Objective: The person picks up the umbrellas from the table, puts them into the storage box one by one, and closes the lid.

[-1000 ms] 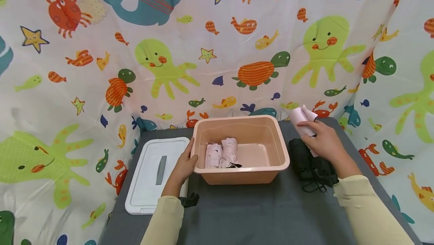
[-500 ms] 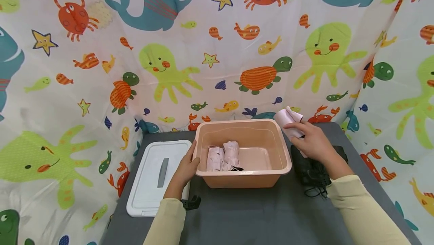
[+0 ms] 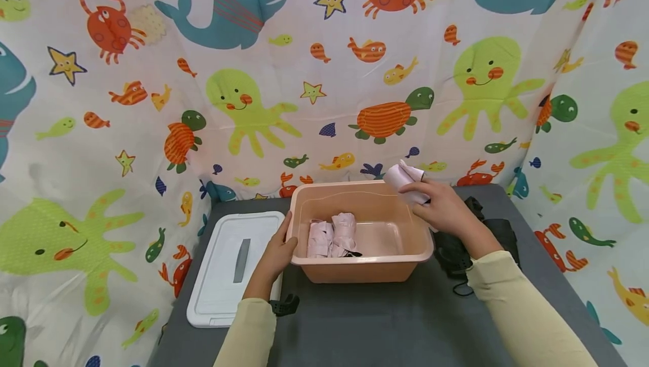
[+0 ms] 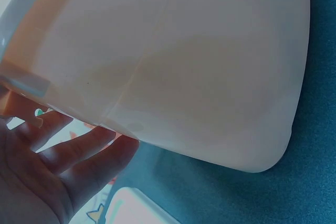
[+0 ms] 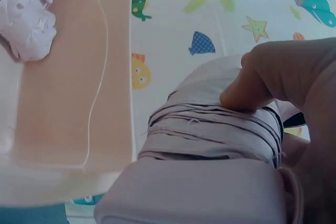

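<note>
Two rolled pale-pink bundles (image 3: pixel 332 235) already down in the peach tub (image 3: pixel 425 241). A third pink roll (image 3: pixel 403 178) clasped in the right hand (image 3: pixel 440 209), above the tub's far right corner, not yet inside. Left hand (image 3: pixel 276 250) flat against the tub's left wall, fingers straight. Dark bundles (image 3: pixel 487 237) left on the grey table (image 3: pixel 365 322), possibly socks. White lid (image 3: pixel 230 265) off to the left.

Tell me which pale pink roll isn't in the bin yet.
The pale pink roll gripped by the right hand, above the pink bin's right back corner. The two other rolls lie side by side on the bin floor.
</note>
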Action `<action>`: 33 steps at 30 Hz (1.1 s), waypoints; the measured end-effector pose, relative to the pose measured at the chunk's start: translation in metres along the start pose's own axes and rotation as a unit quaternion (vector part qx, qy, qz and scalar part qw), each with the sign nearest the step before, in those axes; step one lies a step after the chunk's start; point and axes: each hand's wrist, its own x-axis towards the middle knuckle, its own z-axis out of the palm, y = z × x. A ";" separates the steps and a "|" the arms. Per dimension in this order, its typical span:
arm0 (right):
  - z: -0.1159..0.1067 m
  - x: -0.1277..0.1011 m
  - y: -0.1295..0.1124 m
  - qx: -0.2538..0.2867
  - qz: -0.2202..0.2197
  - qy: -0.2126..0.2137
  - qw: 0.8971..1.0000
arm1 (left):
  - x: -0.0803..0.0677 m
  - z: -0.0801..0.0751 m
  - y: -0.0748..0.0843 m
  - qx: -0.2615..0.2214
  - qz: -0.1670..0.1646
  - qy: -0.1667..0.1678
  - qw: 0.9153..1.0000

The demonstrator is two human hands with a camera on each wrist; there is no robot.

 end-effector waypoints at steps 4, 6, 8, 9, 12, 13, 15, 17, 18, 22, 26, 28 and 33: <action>0.008 0.007 -0.005 0.004 -0.004 -0.018 1.000 | -0.002 -0.001 -0.001 0.003 -0.006 -0.002 1.000; 0.012 0.010 -0.006 0.007 -0.003 -0.024 1.000 | -0.003 -0.001 -0.003 0.004 -0.006 -0.003 1.000; 0.016 0.014 -0.007 0.010 -0.001 -0.030 1.000 | -0.003 -0.001 -0.004 0.005 -0.006 -0.003 1.000; 0.018 0.015 -0.007 0.011 0.001 -0.034 0.999 | -0.003 -0.001 -0.005 0.004 -0.005 -0.003 1.000; 0.024 0.021 -0.007 0.018 0.008 -0.050 0.999 | -0.004 0.000 -0.006 0.001 -0.005 -0.002 1.000; 0.026 0.022 -0.007 0.020 0.010 -0.055 0.998 | -0.004 0.000 -0.006 0.000 -0.005 -0.002 1.000; 0.030 0.025 -0.007 0.024 0.013 -0.067 0.997 | -0.004 0.000 -0.007 -0.002 -0.008 -0.002 1.000; 0.033 0.029 -0.008 0.023 0.010 -0.075 0.997 | -0.003 -0.001 -0.007 -0.001 -0.010 -0.002 1.000; 0.034 0.031 -0.008 0.022 0.006 -0.079 0.997 | -0.003 -0.001 -0.007 -0.001 -0.010 -0.002 1.000; 0.037 0.037 -0.011 0.013 -0.011 -0.087 0.996 | -0.002 -0.001 -0.004 0.001 -0.006 -0.004 1.000; 0.042 0.044 -0.014 0.011 -0.028 -0.102 0.994 | 0.000 -0.001 -0.001 0.004 0.000 -0.005 1.000; 0.045 0.048 -0.015 0.004 -0.032 -0.111 0.993 | 0.000 -0.002 0.000 0.005 0.001 -0.004 1.000; 0.056 0.056 -0.015 -0.013 -0.021 -0.138 0.990 | 0.001 -0.002 -0.001 -0.003 0.004 -0.002 1.000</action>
